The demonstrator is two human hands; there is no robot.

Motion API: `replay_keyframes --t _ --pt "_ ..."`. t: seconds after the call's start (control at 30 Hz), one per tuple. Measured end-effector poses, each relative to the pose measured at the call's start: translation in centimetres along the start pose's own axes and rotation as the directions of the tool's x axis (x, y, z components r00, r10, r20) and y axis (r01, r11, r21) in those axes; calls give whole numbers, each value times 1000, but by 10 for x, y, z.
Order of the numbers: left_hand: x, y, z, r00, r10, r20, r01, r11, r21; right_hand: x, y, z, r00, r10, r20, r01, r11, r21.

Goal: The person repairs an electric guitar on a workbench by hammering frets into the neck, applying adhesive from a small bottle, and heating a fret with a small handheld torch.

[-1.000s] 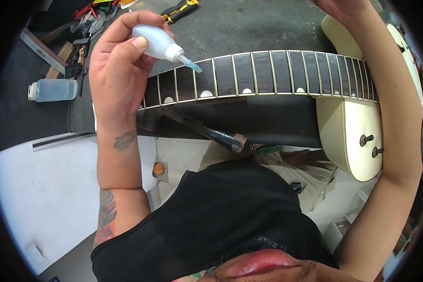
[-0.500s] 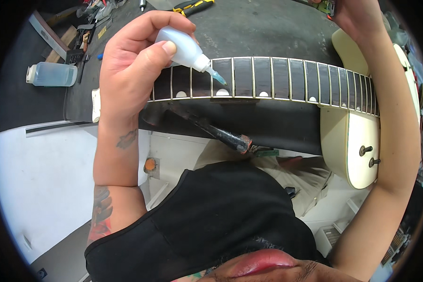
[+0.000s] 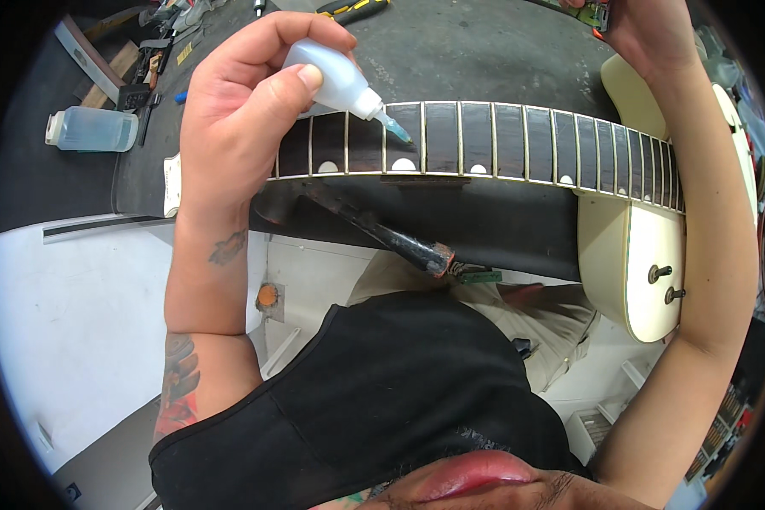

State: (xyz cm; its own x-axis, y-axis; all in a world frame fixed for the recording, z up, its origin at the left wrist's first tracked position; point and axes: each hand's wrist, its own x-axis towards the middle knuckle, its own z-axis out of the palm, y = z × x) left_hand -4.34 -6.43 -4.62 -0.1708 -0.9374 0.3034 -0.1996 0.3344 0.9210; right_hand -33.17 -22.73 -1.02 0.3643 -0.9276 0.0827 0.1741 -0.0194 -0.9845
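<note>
1. So your left hand [image 3: 251, 110] is curled round the squeeze bottle [image 3: 338, 76], nozzle [image 3: 394, 127] angled down at the dark fretboard [image 3: 490, 140] between two frets, inside both its edges
2. Your right hand [image 3: 654, 38] is cut off up top, can't tell its grip
3. You've got open bench [image 3: 484, 51] past the fretboard's far edge, from the yellow-black tool [image 3: 354, 8] to the cream guitar body [image 3: 633, 246]

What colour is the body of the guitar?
The body is cream, seen best in the head view.
</note>
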Motion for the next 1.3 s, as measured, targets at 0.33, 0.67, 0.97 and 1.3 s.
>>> replay_keyframes --t 0.33,0.67,0.97,1.3 --pt "1 -2 -3 998 -38 -40 35 997 -69 -1 -2 1 999 -16 38 16 1000 5" --pt "3 -6 -6 991 -61 -116 51 995 -88 4 2 -5 998 -28 49 28 1000 -8" --pt "4 -8 -10 987 -89 -135 72 990 -123 -13 -10 9 999 -9 50 8 1000 15" --pt "4 -7 -7 986 -73 -148 55 991 -124 -9 -7 7 998 -8 57 6 1000 29"
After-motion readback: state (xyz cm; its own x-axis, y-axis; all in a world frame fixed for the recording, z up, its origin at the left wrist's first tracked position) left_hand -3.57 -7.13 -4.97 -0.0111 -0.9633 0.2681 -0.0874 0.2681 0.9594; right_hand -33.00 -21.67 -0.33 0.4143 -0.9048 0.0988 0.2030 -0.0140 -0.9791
